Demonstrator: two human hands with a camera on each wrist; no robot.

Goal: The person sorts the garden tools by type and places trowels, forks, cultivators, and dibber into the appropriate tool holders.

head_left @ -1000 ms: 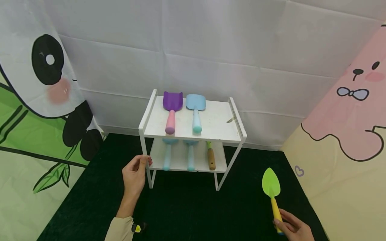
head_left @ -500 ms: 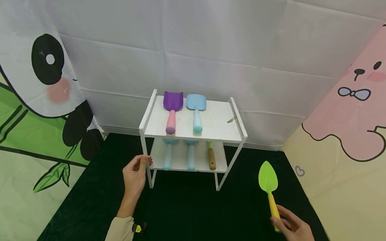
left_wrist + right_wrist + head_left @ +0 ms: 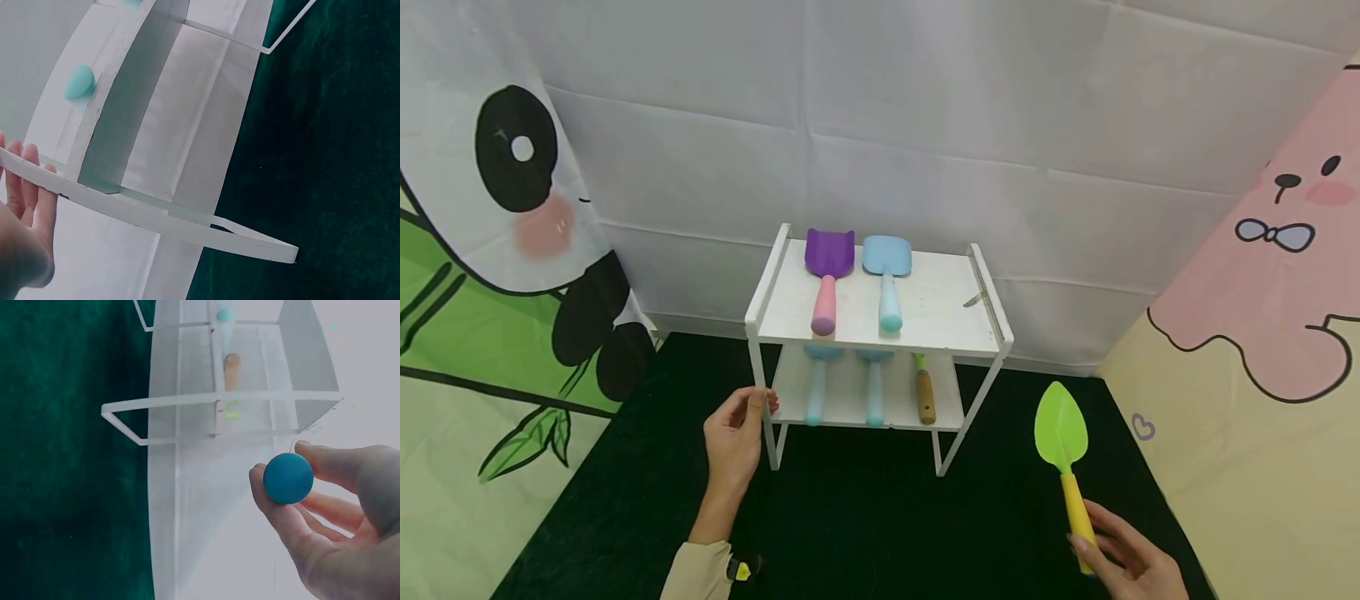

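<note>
My right hand (image 3: 1131, 546) pinches the yellow handle of a small garden trowel (image 3: 1062, 427), its lime-green blade pointing up and away. Seen end-on in the right wrist view, the handle's blue butt (image 3: 288, 478) sits between thumb and fingers. My left hand (image 3: 736, 433) grips the front left leg of a white two-tier rack (image 3: 940, 300); the left wrist view shows the fingers (image 3: 45, 209) behind that white bar. On the top shelf lie a purple scoop with a pink handle (image 3: 830, 254) and a light-blue scoop (image 3: 887, 255), side by side.
The lower shelf bears two light-blue handled tools (image 3: 816, 392) and a trowel with a wooden handle (image 3: 926, 396), their heads partly hidden under the top shelf. Dark green cloth (image 3: 865, 525) covers the surface below. A white sheet (image 3: 925, 108) hangs behind; printed cartoon sheets flank both sides.
My right hand has lifted the trowel slightly up and to the left, its blade now higher in the head view. My left hand stays on the rack's leg.
</note>
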